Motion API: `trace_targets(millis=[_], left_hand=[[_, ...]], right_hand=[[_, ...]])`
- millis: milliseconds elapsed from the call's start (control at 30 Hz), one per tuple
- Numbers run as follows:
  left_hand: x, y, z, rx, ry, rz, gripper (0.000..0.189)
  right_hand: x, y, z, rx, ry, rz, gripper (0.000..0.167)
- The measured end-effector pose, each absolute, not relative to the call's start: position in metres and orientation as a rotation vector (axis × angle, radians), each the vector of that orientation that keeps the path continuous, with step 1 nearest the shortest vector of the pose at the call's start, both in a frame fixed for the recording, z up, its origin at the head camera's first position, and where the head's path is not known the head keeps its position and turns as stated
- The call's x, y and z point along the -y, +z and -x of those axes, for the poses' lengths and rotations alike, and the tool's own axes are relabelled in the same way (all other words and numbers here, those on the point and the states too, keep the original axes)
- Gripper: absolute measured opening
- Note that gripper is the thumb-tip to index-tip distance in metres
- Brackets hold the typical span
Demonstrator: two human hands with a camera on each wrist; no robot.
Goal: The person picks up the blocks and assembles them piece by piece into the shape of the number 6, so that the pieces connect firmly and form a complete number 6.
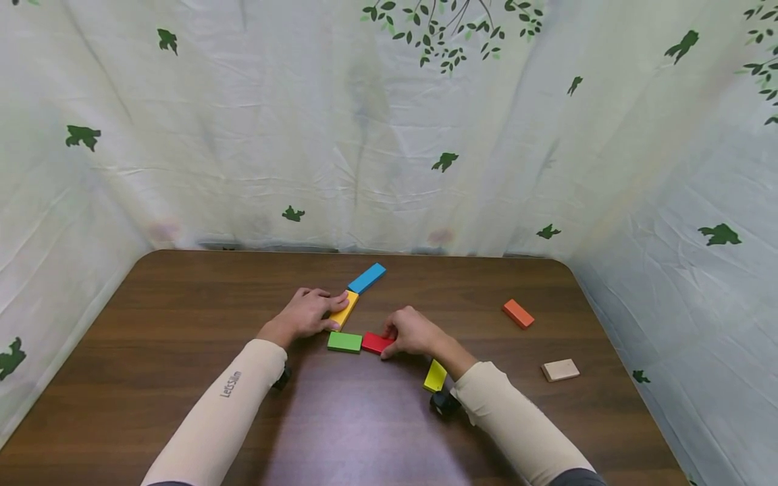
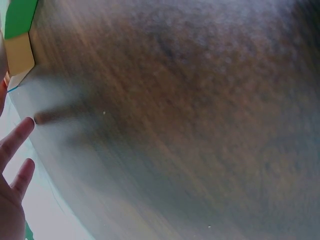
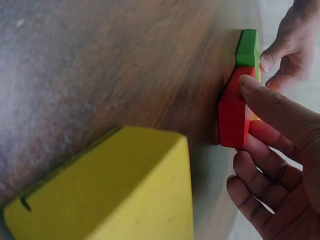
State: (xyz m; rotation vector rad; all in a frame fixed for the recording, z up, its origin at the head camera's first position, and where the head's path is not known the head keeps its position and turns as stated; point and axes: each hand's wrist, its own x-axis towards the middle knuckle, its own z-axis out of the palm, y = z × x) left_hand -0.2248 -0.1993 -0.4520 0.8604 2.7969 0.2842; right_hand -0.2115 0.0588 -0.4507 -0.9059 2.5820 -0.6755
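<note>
A white cloth [image 1: 243, 182] with green leaf prints stands behind and beside one brown wood-grain table [image 1: 200, 310]. Over the table reach two cream sleeves: the left sleeve [image 1: 221, 405], lettered in black, and the right sleeve [image 1: 523, 422].

The left hand [image 1: 304, 312] pinches the amber block between thumb and fingers; the right hand [image 1: 416, 332] grips the red block by thumb and forefinger, its other fingers loosely bent.

Seven flat, oblong blocks lie on the table, one of each colour. Four form a bent row at the middle: the blue block [image 1: 367, 278], farthest, runs from near left to far right; the amber block [image 1: 345, 315] meets its near end and runs the same way, more steeply; the glossy green block [image 1: 344, 342] lies left to right; the red block [image 1: 372, 342] touches green's right end, its right end angled nearer. The yellow block [image 1: 435, 376], with a small black mark, points near to far beneath the right wrist. Well apart at right, the orange block [image 1: 519, 314] slants far left to near right, and the pale block [image 1: 560, 370], nearer, lies roughly left to right.
</note>
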Motion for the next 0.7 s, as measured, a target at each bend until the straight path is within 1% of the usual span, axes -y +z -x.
trace_targets(millis=[267, 700], left_hand=[[0.1993, -0.4534, 0.2253, -2.793, 0.27, -0.853, 0.063], [0.1994, -0.4536, 0.2259, -2.804, 0.26, -0.866, 0.063]], right_hand=[[-0.0588, -0.4515, 0.21, -2.572, -0.691, 0.88, 0.027], [-0.0596, -0.453, 0.2105, -2.588, -0.697, 0.915, 0.027]])
